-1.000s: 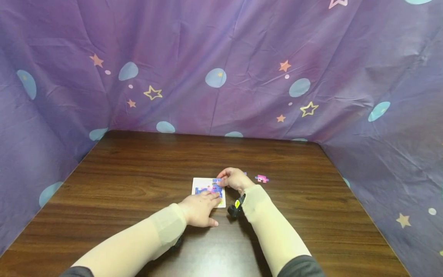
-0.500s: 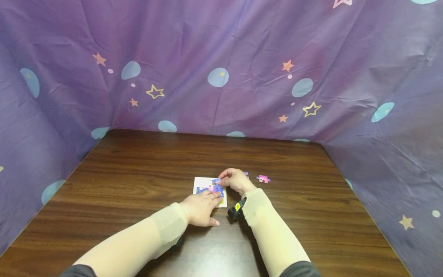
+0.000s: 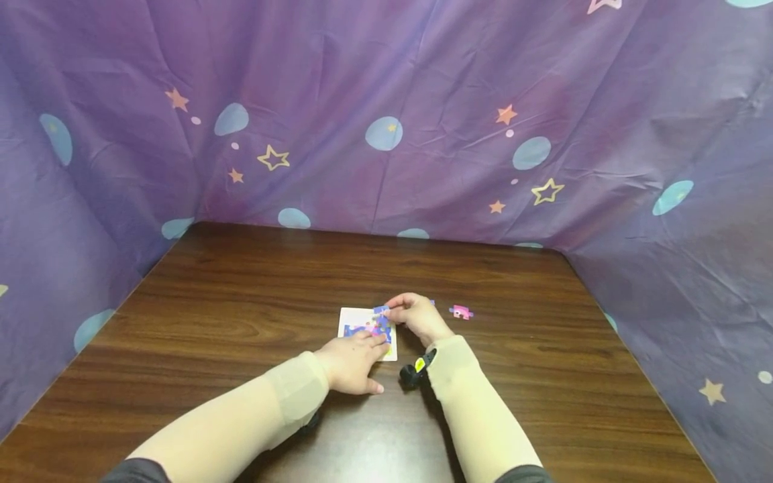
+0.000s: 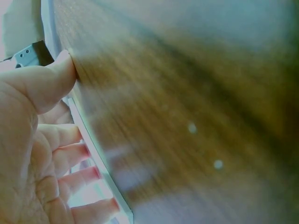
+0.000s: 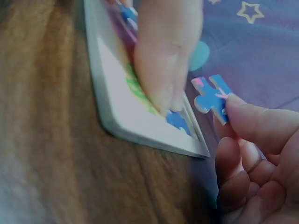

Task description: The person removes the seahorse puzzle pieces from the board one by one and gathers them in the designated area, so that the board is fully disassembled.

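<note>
Piece over far right corner of tray. Right grip: pinched tight on piece. Left grip: fingers extended, on tray. Advisable: steady tray, level piece, align tabs, then press.

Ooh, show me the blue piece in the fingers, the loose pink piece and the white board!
Blue piece (image 5: 211, 99): right wrist view, middle of its face.
Pink piece (image 3: 461, 313): head view, its pink middle.
White board (image 5: 122, 114): right wrist view, bare border near a corner.
</note>
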`<state>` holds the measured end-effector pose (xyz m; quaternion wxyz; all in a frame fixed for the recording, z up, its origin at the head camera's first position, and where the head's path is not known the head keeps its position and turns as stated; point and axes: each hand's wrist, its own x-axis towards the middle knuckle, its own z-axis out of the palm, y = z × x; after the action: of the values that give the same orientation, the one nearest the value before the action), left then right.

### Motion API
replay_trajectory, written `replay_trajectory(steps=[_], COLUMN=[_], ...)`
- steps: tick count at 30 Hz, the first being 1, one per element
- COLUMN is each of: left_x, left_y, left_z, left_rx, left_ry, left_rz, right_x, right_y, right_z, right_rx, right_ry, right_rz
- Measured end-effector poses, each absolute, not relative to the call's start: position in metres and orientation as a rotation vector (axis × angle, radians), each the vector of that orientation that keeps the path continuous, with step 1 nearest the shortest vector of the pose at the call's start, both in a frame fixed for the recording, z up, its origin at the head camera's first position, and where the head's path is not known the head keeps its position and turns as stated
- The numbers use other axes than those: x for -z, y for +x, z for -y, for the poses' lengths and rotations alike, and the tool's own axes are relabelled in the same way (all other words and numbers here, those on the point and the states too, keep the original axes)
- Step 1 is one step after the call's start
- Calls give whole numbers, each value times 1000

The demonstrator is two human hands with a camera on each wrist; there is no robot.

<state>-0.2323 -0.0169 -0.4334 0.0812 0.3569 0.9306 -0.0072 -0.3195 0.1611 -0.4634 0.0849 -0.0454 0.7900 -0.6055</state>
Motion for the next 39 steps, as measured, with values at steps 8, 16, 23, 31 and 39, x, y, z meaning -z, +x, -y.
replay_trajectory(steps=[8, 16, 23, 31, 39], left_x=[435, 434, 433, 432, 433], left_y=[-234, -233, -232, -231, -231], left_z=[18, 19, 18, 19, 18], left_rx=[30, 52, 60, 64, 73], left_ry=[1068, 1068, 1063, 1061, 1066], left_rz=[-2784, -2787, -2779, -2781, -2780], right_x=[463, 449, 448, 445, 443], right_y=[-320, -317, -313, -310, -312], right_z=[-186, -243, -313, -355, -346], right_rx=[1971, 2091, 1997, 1781, 1581], right_ry=[-81, 45, 210, 294, 306], right_rz=[-2214, -2121, -2205, -2316, -2546])
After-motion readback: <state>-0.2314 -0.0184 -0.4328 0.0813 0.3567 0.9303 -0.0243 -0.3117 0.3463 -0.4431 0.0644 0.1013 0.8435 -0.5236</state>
